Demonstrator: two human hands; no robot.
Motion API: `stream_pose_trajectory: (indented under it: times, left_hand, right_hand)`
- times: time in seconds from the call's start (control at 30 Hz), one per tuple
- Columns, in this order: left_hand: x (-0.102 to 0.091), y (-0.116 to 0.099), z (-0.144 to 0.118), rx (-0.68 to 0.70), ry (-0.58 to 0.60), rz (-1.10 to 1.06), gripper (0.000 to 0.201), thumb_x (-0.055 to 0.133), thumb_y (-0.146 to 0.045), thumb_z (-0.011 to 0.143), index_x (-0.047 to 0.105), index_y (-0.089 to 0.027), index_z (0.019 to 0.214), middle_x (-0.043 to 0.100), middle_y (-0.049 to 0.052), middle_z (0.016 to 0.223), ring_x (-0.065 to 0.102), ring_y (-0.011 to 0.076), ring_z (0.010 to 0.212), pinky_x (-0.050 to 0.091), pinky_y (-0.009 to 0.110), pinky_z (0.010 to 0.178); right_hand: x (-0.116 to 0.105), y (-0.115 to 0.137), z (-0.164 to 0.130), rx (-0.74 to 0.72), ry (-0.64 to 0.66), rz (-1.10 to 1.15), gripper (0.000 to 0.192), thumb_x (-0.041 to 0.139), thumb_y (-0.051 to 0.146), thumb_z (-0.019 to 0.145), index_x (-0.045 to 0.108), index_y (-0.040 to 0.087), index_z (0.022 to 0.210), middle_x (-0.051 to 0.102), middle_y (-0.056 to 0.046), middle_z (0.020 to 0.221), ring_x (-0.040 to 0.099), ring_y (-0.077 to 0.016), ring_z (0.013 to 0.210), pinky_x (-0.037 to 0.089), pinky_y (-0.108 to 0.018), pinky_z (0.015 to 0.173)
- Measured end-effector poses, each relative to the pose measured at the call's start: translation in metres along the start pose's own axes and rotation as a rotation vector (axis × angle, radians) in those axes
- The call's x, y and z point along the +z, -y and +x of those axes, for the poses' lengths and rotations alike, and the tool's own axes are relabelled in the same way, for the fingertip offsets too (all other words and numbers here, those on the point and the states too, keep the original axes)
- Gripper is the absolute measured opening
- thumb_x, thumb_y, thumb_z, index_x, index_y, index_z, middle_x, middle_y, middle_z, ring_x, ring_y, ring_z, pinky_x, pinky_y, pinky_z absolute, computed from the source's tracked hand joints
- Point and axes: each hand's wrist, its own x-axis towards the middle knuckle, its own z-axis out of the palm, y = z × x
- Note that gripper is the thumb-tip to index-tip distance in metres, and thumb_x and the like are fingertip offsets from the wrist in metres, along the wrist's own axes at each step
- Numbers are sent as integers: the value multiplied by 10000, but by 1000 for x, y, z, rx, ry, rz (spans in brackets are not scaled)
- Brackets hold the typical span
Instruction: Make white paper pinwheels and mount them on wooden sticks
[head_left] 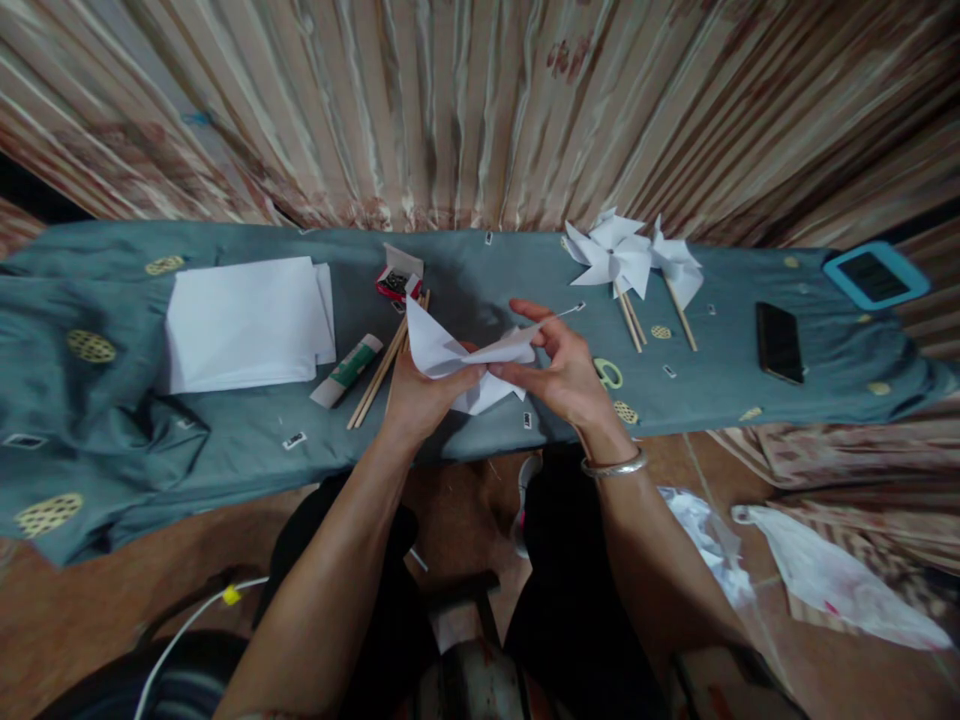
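One open red box [388, 291] holds dark bits [395, 282] near held paper [433, 338].

A smooth silver bangle [616, 468] circles the right wrist [602, 437]; left of and below that bangle, black trousers [562, 570] cover the legs beside a pale, pink-accented shoe [529, 482].

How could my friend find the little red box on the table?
Start at the long table covered in grey-green cloth, below the curtains. Look right of the white paper stack, beyond the left hand, by the far ends of the wooden sticks: there sits the little box. It is red, with a flap standing up, unlike the green-and-white tube nearby.
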Motion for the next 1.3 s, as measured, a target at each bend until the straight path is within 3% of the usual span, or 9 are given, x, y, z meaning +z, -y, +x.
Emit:
stream_pose_trajectory:
  times: [0.53,0.87,1.3]
  left_hand:
    - [-1,6,1,9,10,10,288,827,-283,509,712,-144,732,726,48,701,666,188,637,555,275,600]
    - [-2,12,1,81,26,89,227,797,-257,609,750,-149,803,751,35,744,701,192,694,560,247,623]
    - [0,15,1,140,-26,123,197,771,-265,647,745,-147,802,757,29,759,710,198,709,572,266,661]
  right_hand:
    - [0,1,1,13,58,29,607,848,298,570,659,225,1142,718,-17,922,656,-186,744,540,-342,712]
    - [6,-14,1,-11,35,89,633,791,305,608,579,238,1201,729,10,838,667,-168,727,539,-312,680]
    - [13,-9,-4,-70,-73,-120,507,721,267,713,594,211,1201,744,-18,913,685,-181,818,535,-313,734]
